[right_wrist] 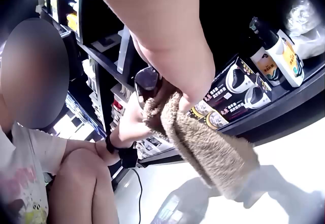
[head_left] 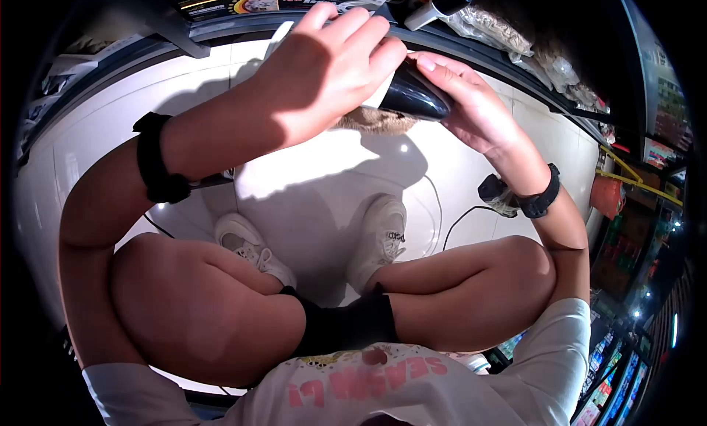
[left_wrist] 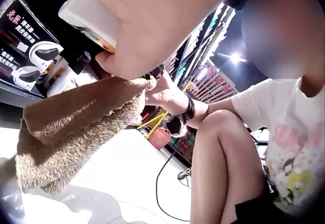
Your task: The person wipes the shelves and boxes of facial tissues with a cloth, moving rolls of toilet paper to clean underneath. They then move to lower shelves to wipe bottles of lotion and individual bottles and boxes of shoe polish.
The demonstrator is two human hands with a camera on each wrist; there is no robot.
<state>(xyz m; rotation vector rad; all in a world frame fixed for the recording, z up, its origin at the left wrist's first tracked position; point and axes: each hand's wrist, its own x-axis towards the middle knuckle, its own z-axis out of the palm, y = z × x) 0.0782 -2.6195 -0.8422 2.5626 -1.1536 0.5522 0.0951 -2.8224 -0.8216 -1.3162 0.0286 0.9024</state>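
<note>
My left hand [head_left: 335,61] grips a white bottle [left_wrist: 86,13] with an orange-marked label, its base tipped up in the left wrist view. Against it in the head view lies a glossy black rounded piece [head_left: 414,94]; I cannot tell its kind. The thumb of my right hand [head_left: 471,98] lies on that piece. Right below, a brown terry towel [left_wrist: 76,117] hangs in folds from my right hand's grip, its upper end hidden by fingers in the right wrist view. Both hands are close together, raised in front of the knees.
Shelves along the front hold black boxes [right_wrist: 236,87] with shoe pictures, white bottles with black tops [right_wrist: 284,56] and plastic-wrapped goods [head_left: 490,32]. A black cable [left_wrist: 162,183] runs over the white tiled floor. At the right stands a red bucket-like container [head_left: 607,194].
</note>
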